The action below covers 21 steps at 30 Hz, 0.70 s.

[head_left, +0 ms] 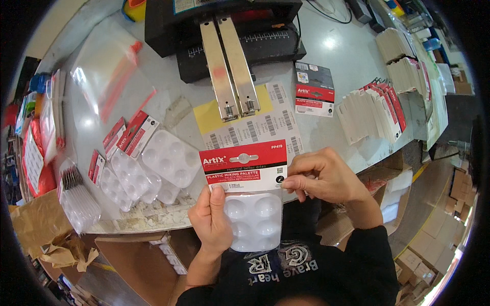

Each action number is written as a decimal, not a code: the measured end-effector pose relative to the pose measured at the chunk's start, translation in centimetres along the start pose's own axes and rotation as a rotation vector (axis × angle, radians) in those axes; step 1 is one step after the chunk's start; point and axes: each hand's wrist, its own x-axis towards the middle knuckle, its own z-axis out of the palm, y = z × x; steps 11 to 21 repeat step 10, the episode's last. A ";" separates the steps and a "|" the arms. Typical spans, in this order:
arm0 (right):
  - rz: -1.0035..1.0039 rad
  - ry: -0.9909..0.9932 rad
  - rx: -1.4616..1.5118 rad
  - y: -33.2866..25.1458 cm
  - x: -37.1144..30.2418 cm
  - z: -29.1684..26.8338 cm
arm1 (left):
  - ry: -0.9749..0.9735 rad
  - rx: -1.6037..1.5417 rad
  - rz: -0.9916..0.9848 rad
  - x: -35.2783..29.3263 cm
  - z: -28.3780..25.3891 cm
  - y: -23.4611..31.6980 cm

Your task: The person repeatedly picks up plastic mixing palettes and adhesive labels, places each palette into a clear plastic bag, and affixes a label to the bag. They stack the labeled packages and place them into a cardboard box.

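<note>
In front of my body I hold a white plastic mixing palette (255,219) with round wells, in a clear bag. A red, black and white header card (242,166) with a hang hole runs across the bag's top. My left hand (212,219) grips the left side where card and bag meet, thumb on the front. At the card's lower right corner, my right hand (326,176) is closed with thumb and fingers pinching the edge. Just beyond the card lies a sheet of barcode labels (278,122), partly under the two metal arms (229,66) of a black bench machine (189,66).
Carded palettes (171,158) lie overlapping at left, near a pile of clear-bagged items (79,204). Clear bags (109,64) with red strips lie farther back. Right of the machine are a single header card (314,92) and card stacks (370,112). Cardboard boxes (138,260) stand below the table edge.
</note>
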 end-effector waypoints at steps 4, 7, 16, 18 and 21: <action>0.067 0.009 0.206 0.9 0.0 0.3 | 0.034 -0.052 -0.037 -0.1 0.6 -0.1; 0.082 -0.004 0.275 1.1 -0.1 0.5 | -0.010 -0.021 -0.032 0.0 0.1 -0.1; 0.098 -0.021 0.303 1.2 -0.3 0.6 | -0.033 -0.077 -0.066 -0.1 -0.1 -0.5; 0.098 -0.021 0.303 1.2 -0.3 0.6 | -0.033 -0.077 -0.066 -0.1 -0.1 -0.5; 0.098 -0.021 0.303 1.2 -0.3 0.6 | -0.033 -0.077 -0.066 -0.1 -0.1 -0.5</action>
